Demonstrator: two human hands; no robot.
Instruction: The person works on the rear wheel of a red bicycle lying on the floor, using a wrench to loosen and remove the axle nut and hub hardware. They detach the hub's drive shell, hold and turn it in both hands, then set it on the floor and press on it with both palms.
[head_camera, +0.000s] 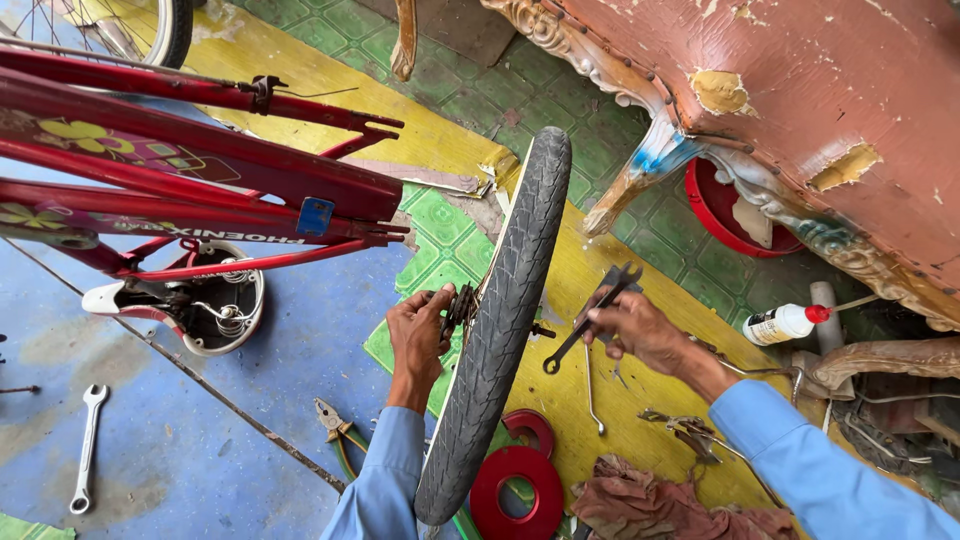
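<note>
A bicycle wheel with a black tyre (505, 310) stands upright on edge between my arms. My left hand (418, 335) grips the sprocket and hub (460, 305) on the wheel's left side. My right hand (640, 330) holds a dark double-ended wrench (585, 325) slanted beside the axle end (542, 330) on the wheel's right side. Both my sleeves are light blue.
An upturned red bicycle frame (200, 170) with its saddle (210, 305) on the floor lies at left. A silver spanner (88, 445), pliers (335, 425), red discs (515, 485), a rag (650, 505), a white bottle (785, 322) and a worn pink sofa (800, 100) surround me.
</note>
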